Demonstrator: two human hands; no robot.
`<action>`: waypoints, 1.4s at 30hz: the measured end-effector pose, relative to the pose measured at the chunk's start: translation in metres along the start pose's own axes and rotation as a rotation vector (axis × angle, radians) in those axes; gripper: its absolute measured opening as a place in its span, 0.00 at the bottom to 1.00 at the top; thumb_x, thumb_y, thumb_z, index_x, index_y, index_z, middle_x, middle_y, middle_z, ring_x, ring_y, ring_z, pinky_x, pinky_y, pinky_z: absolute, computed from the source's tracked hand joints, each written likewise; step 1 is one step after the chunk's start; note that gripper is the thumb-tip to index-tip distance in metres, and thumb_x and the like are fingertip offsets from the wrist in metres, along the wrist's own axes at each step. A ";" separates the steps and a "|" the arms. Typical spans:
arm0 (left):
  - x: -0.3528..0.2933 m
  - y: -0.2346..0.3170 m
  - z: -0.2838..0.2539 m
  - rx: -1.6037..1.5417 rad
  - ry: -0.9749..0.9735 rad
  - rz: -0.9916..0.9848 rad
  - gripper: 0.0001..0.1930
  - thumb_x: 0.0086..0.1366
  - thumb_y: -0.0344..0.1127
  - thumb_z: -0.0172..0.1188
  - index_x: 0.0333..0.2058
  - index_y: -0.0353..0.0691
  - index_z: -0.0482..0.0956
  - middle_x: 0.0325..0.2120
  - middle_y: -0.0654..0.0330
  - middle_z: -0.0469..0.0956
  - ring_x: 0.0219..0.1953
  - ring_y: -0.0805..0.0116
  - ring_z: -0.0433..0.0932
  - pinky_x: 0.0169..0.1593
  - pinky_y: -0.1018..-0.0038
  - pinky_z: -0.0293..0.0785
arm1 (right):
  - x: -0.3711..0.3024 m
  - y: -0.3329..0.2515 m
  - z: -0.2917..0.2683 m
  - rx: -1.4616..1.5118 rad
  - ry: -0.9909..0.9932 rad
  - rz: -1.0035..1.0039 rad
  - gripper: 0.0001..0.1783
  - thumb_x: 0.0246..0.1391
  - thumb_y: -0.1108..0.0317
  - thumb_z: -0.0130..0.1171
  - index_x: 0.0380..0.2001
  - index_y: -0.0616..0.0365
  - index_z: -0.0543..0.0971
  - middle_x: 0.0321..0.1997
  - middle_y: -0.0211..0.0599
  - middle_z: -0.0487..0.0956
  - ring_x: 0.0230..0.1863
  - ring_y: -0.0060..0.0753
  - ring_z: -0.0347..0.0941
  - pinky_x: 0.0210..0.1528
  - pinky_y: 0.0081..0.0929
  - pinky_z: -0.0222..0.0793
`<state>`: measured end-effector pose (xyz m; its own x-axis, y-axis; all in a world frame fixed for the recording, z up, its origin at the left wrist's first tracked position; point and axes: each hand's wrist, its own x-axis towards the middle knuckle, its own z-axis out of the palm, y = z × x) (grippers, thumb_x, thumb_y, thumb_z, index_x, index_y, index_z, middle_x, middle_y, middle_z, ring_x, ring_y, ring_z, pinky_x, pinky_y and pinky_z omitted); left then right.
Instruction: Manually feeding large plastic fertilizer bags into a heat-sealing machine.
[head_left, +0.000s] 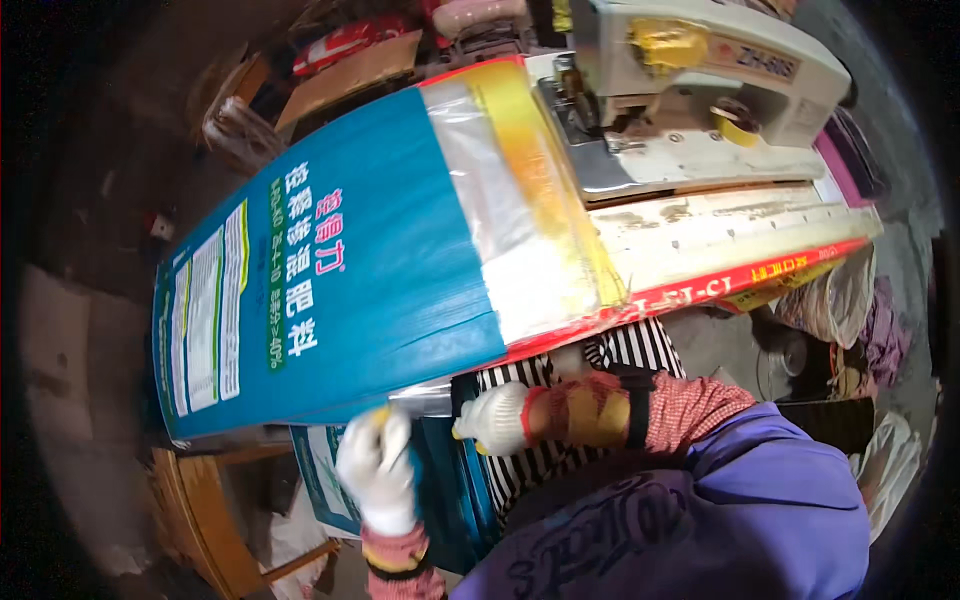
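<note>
Both my hands wear white knit gloves with yellow on the fingertips. My left hand [378, 462] is closed, fingers pinched together, at the edge of a teal woven sack [440, 470] hanging below the table edge. Close by on the right, my right hand [495, 420] is curled closed at the other side of that sack. Between them shows a strip of clear plastic liner [426, 398]. My palms hide what lies inside the grips. In front of my hands, a large teal printed sack [390, 230] lies flat, its clear liner and a yellow-white band toward the machine.
An industrial sewing machine [720, 70] stands at the back right, on a worn white table [700, 215] with a red printed edge. A wooden stool [205, 520] is at lower left. Plastic bags [890, 465] lie at right. Cardboard [350, 80] is at the back.
</note>
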<state>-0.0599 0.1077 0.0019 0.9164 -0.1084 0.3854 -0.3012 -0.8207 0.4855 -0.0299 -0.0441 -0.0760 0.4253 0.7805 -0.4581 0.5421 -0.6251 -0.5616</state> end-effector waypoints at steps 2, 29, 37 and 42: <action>0.043 0.043 0.038 -0.063 -0.136 0.207 0.08 0.56 0.35 0.58 0.28 0.35 0.76 0.24 0.51 0.74 0.26 0.54 0.73 0.31 0.70 0.69 | -0.026 0.009 0.007 0.024 0.129 -0.057 0.18 0.47 0.61 0.49 0.44 0.49 0.75 0.42 0.39 0.75 0.43 0.43 0.73 0.42 0.38 0.70; 0.046 0.092 0.048 0.371 -0.177 0.723 0.08 0.45 0.28 0.61 0.24 0.44 0.71 0.22 0.63 0.72 0.23 0.62 0.71 0.24 0.68 0.64 | -0.136 0.069 -0.053 0.525 0.918 0.404 0.30 0.52 0.37 0.42 0.30 0.53 0.79 0.23 0.47 0.76 0.26 0.45 0.74 0.31 0.35 0.68; 0.048 0.081 0.047 0.251 -0.292 0.559 0.08 0.49 0.34 0.63 0.26 0.41 0.73 0.21 0.62 0.73 0.22 0.63 0.72 0.26 0.70 0.67 | -0.103 0.062 -0.074 0.379 0.954 0.204 0.25 0.54 0.45 0.46 0.30 0.56 0.79 0.29 0.47 0.77 0.32 0.48 0.74 0.33 0.37 0.68; 0.080 0.057 0.066 -0.635 -0.307 -0.247 0.16 0.51 0.40 0.64 0.31 0.32 0.74 0.21 0.59 0.75 0.20 0.75 0.70 0.28 0.78 0.68 | -0.060 0.055 -0.081 0.622 1.122 0.104 0.20 0.50 0.50 0.54 0.30 0.57 0.79 0.26 0.42 0.77 0.29 0.38 0.73 0.31 0.30 0.68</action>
<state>0.0138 0.0157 0.0085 0.9815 -0.1908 0.0156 -0.0865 -0.3697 0.9251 0.0326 -0.1245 -0.0235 0.9832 0.1191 0.1381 0.1715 -0.3457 -0.9225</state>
